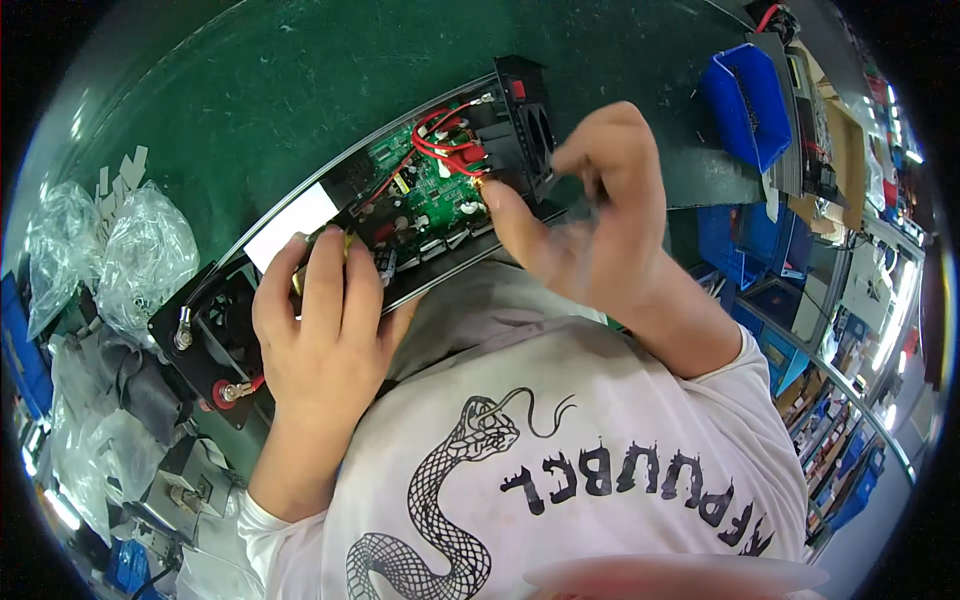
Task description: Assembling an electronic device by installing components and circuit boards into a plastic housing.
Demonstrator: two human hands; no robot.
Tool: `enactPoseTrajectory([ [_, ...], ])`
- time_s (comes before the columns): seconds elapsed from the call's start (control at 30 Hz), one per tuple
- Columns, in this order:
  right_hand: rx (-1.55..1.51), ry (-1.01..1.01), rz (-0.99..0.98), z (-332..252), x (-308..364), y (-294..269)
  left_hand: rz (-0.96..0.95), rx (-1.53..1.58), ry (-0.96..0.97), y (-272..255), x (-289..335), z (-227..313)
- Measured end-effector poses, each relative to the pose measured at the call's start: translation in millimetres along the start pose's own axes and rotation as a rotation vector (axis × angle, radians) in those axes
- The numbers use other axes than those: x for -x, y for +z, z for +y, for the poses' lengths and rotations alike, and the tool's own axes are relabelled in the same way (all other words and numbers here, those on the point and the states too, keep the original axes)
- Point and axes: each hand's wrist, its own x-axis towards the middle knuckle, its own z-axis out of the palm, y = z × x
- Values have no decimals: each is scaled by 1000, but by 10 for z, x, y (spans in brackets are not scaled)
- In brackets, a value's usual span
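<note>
At the bench's near edge our left hand (320,330) lies with fingers curled over the open metal chassis (400,215), steadying it. Our right hand (590,215) pinches something small, too hidden to tell, at the green circuit board (425,190). We judge the chassis stiff and weighty, the red wires (440,140) delicate; grip the frame edges.

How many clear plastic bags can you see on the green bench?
2: one crumpled clear plastic bag beside the black end plate, another clear bag just left of it, at the bench's edge. More may lie hidden below.
</note>
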Motion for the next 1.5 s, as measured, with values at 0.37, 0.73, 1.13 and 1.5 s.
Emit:
enactPoseTrajectory([
  [0.37,-1211,253,-11,-273,-124,313,48,9,-37,28,-83,51],
  [0.73,-1054,300,-35,-303,-144,447,37,63,-52,-5,-102,-7],
  [1.13,-295,271,-492,-415,-395,-355,7,180,-83,-46,-51,-74],
  [1.5,572,-257,-791,-466,-477,-487,-190,246,-53,-208,-280,71],
])
